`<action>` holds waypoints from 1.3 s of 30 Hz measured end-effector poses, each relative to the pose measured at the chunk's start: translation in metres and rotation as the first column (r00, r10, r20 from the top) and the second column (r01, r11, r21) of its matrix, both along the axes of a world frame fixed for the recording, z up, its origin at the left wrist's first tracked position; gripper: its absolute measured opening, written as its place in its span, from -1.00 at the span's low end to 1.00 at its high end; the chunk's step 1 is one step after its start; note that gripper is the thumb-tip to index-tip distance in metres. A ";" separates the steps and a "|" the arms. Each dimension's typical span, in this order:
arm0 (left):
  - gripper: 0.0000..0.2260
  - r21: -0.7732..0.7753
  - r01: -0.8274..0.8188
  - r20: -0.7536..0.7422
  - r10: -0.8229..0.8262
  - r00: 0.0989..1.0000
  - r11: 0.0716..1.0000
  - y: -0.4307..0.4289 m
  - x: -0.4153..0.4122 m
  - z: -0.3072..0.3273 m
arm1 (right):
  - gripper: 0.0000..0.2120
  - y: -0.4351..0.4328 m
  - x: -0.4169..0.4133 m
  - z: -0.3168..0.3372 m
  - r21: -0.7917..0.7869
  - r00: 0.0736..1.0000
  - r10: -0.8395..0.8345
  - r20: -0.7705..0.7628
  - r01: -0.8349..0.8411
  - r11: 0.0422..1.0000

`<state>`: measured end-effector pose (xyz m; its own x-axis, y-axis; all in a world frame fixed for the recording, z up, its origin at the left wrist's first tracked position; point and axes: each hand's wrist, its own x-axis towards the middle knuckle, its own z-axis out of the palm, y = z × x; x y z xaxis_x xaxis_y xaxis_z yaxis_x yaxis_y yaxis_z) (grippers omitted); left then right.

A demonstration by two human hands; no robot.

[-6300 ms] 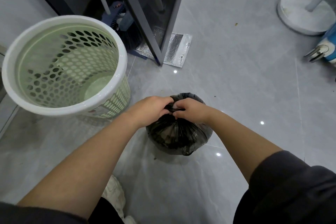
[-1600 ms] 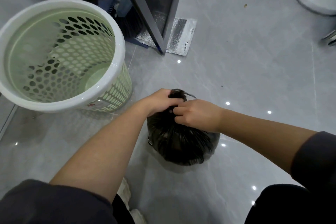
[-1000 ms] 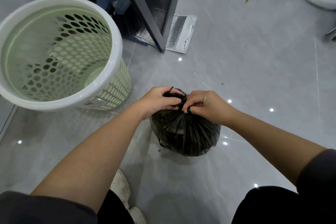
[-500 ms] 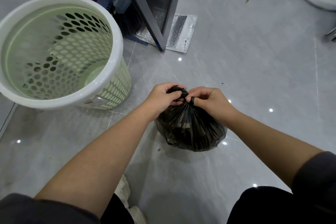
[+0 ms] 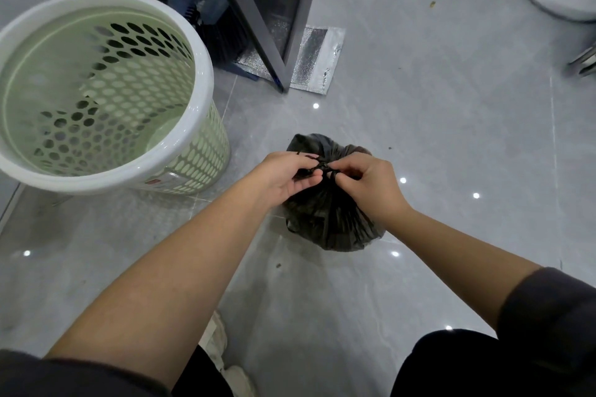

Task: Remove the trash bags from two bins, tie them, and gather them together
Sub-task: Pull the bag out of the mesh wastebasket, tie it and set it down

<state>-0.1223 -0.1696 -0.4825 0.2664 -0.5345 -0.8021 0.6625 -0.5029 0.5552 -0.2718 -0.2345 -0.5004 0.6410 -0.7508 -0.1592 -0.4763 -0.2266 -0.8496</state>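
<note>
here, the left hand (image 5: 287, 176) and right hand (image 5: 367, 184) work the knot (image 5: 322, 167), fingers (image 5: 348, 177) clamped on 2 twisted tails. below them the black trash bag (image 5: 335, 229) sits on the floor (image 5: 435, 145): soft, thin, probably light, best lifted by the knot. beyond, left, 1 unlined green bin (image 5: 206, 74).

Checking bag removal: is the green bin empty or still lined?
Empty and unlined: the bin's bare perforated walls and bottom show; the bag sits outside on the floor.
</note>
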 end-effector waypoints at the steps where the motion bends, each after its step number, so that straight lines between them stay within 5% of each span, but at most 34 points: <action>1: -0.88 -0.007 -0.004 -0.010 0.004 1.000 1.000 0.000 0.001 0.001 | -0.84 0.000 0.000 0.000 -0.014 1.000 -0.004 0.014 0.005 1.000; 8: -0.84 -0.157 -0.128 -0.044 0.122 0.992 0.979 0.002 0.000 -0.001 | -0.88 -0.001 0.006 0.004 -0.033 0.996 -0.089 0.026 0.090 0.995; 10: -0.81 -0.141 -0.139 0.209 0.167 0.964 0.980 0.005 -0.003 -0.009 | -0.89 0.000 0.007 0.003 0.028 0.986 -0.165 0.007 0.165 0.986; 13: -0.90 -0.068 0.053 0.693 0.009 0.721 0.996 0.015 -0.012 -0.017 | -0.87 0.000 0.007 0.001 0.074 0.972 -0.235 -0.025 0.236 0.969; 16: -0.92 -0.008 0.342 0.831 -0.184 0.524 0.940 0.021 -0.022 -0.023 | -0.87 -0.001 0.009 0.001 0.081 0.955 -0.293 -0.038 0.295 0.952; 20: -0.94 0.036 0.413 0.879 -0.225 0.420 0.910 0.016 -0.025 -0.026 | -0.87 -0.001 0.013 0.001 0.113 0.948 -0.315 -0.043 0.318 0.941; 39: -0.92 0.092 0.373 0.898 -0.239 0.370 0.923 0.009 -0.025 -0.030 | -0.87 0.006 0.019 -0.002 0.173 0.955 -0.283 -0.086 0.294 0.940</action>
